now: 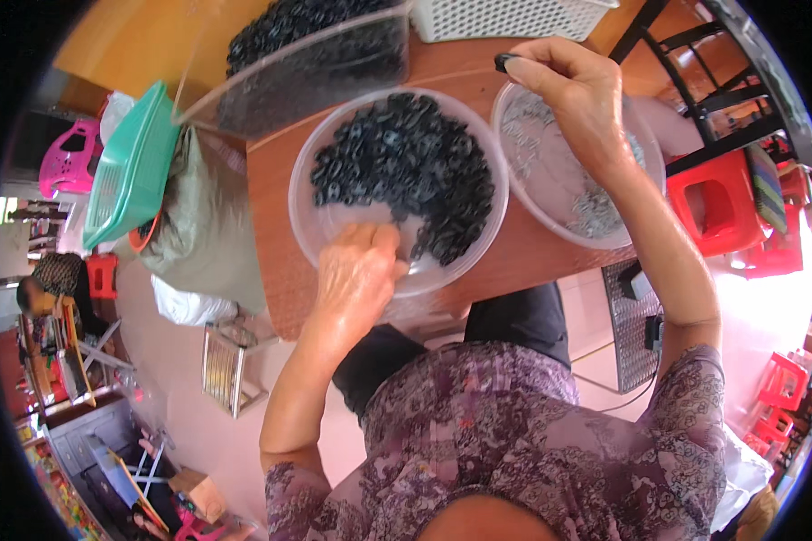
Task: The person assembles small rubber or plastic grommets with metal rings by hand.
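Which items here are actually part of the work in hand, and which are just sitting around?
In use:
- left hand in the bowl of black rings
- right hand pinching a black piece
- bowl of small metal parts
- clear tub of black rings

Lying about:
- white basket
- green basket
- red stool

Small black ring (504, 61) pinched at fingertip height — matching rings (406, 167) heaped in a clear bowl (309, 225).

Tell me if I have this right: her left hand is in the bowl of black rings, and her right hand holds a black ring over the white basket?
Not quite. In the head view the right hand holds the black ring over the bowl of small metal parts, not the white basket. The left hand is indeed in the bowl of black rings.
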Demonstrator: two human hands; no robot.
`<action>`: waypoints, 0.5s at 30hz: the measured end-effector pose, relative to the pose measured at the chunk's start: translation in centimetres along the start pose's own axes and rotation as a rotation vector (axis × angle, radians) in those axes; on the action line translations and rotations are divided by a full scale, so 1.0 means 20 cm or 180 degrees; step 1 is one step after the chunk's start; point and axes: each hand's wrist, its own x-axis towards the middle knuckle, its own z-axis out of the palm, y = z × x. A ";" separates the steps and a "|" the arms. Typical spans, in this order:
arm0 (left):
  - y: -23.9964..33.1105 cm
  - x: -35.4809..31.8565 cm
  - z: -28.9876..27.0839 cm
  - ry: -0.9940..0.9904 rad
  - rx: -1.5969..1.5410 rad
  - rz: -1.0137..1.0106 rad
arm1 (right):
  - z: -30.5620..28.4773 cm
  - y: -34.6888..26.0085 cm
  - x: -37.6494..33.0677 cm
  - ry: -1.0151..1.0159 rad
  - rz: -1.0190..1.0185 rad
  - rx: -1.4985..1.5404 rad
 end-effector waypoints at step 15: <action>-0.04 0.01 0.04 -0.0329 -0.0755 0.0105 | -0.21 0.36 0.93 0.0668 -0.0630 -0.3067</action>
